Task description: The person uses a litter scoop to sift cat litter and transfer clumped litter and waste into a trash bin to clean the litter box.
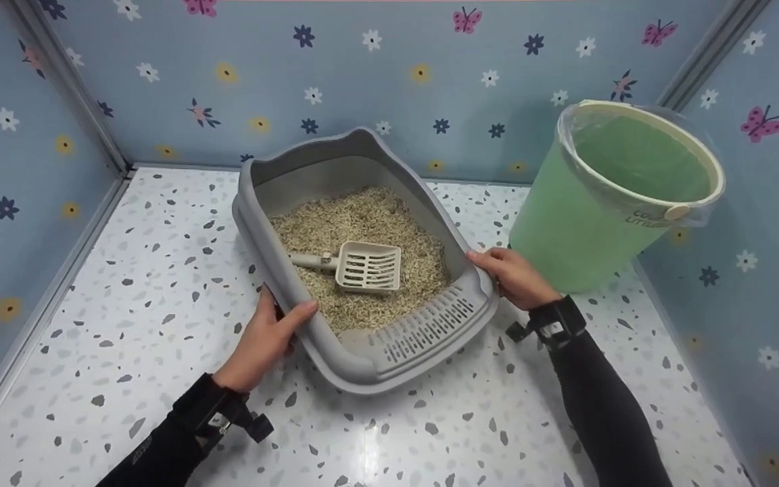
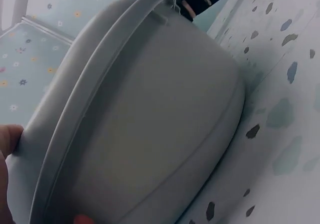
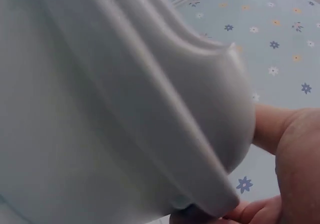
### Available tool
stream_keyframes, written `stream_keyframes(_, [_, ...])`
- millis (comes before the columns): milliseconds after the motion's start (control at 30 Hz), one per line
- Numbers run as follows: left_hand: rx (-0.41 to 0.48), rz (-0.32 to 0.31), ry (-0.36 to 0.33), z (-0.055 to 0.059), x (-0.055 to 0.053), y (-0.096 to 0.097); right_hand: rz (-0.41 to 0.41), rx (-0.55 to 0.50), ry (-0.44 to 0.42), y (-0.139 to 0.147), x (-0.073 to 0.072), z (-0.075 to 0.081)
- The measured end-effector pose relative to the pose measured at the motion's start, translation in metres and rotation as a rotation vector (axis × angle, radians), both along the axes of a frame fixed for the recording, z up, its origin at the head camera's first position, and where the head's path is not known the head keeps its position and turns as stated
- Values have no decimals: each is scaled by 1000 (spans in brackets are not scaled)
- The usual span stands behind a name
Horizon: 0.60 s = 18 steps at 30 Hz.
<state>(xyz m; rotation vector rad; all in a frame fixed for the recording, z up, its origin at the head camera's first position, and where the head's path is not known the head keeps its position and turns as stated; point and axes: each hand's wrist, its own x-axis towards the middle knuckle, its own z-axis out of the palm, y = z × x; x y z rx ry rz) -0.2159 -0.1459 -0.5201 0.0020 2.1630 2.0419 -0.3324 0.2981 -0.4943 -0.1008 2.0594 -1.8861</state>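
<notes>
A grey cat litter box [image 1: 264, 230] stands turned at an angle on the floor, its low slotted front lip toward me. Tan litter [image 1: 362, 210] covers its bottom, and a beige slotted litter scoop [image 1: 370, 267] lies on top with its handle pointing left. My left hand [image 1: 261, 345] grips the left side near the front, thumb over the rim and fingers against the outer wall. At the front right corner, my right hand [image 1: 518, 276] holds the rim, thumb on top; the right wrist view shows its fingers [image 3: 250, 211] curled beneath the edge.
A green bin [image 1: 572, 216] with a clear plastic liner and cream rim stands to the right, close behind my right hand. Blue flower-patterned walls [image 1: 335, 67] close off the back and both sides. The floor [image 1: 159, 270] is white with grey speckles.
</notes>
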Motion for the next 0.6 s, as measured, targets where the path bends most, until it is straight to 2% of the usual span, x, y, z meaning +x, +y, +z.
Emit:
stream_keyframes(167, [-33,-15,-21,-3,-18,-11,36,-15,-77,2,15,0])
stream_keyframes(267, [15,-46,-9,-7,-34,-18,53,-20,-105,3,25,-1])
stream_keyframes(400, [79,-101,31,-11,-58,-27,107,-25,-119,2,38,-3])
stream_keyframes(600, [65,-165,54,-12,-89,-33,202,-21,-114,4,51,-8])
